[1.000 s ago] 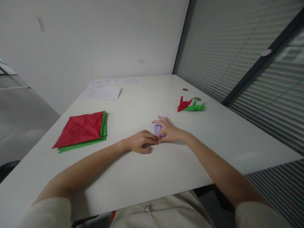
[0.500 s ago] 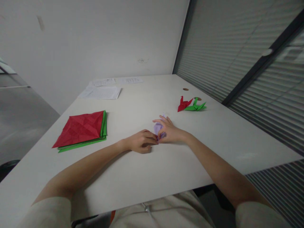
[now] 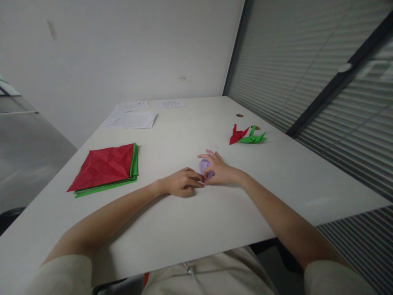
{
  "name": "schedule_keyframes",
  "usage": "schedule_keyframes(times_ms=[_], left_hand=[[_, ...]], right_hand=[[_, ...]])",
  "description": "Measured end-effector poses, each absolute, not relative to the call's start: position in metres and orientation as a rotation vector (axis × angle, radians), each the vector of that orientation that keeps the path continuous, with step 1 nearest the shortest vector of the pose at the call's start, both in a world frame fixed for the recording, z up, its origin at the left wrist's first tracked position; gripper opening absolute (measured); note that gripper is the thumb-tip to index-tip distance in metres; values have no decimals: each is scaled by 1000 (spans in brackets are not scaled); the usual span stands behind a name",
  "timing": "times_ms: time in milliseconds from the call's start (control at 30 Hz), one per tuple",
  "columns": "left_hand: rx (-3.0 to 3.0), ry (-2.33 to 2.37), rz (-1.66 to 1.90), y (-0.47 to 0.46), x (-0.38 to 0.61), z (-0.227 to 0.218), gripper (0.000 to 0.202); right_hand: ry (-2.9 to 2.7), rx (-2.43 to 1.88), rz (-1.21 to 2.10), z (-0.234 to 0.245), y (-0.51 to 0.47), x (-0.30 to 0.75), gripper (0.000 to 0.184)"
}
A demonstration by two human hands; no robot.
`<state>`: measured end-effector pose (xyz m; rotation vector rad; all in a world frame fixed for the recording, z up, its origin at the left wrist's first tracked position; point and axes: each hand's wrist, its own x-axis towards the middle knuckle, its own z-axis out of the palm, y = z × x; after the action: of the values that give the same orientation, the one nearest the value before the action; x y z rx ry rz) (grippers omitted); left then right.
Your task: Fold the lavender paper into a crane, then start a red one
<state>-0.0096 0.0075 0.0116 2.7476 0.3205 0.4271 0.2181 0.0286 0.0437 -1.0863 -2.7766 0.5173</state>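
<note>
A small folded piece of purple paper (image 3: 203,164) lies on the white table in front of me, partly hidden by my fingers. My right hand (image 3: 217,169) comes over it from the right, thumb and index finger pinched on its near end while the other fingers stretch over the top. From the left, my left hand (image 3: 183,181) has its fingertips closed at that same near end of the paper. Which folds the fingertips press, I cannot make out.
A red paper crane (image 3: 238,134) and a green paper crane (image 3: 253,137) stand touching at the right. Creased red sheets (image 3: 106,166) lie on green sheets (image 3: 134,164) at the left. White printed papers (image 3: 132,119) lie at the back left of the table (image 3: 184,229).
Both hands stay almost in place at the purple paper. The left hand's lower fingers have drawn in slightly.
</note>
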Motion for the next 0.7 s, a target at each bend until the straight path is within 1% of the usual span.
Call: schedule_keyframes(times_ms=[300, 567, 700], left_hand=[[2717, 327, 437, 8, -9, 11, 54], [2776, 325, 455, 6, -8, 8, 47], [2788, 327, 472, 5, -9, 8, 45]], right_hand=[[-2800, -1160, 521, 40, 38, 214, 22], [-2820, -1233, 607, 48, 38, 207, 31], [-2796, -1165, 614, 44, 46, 212, 30]])
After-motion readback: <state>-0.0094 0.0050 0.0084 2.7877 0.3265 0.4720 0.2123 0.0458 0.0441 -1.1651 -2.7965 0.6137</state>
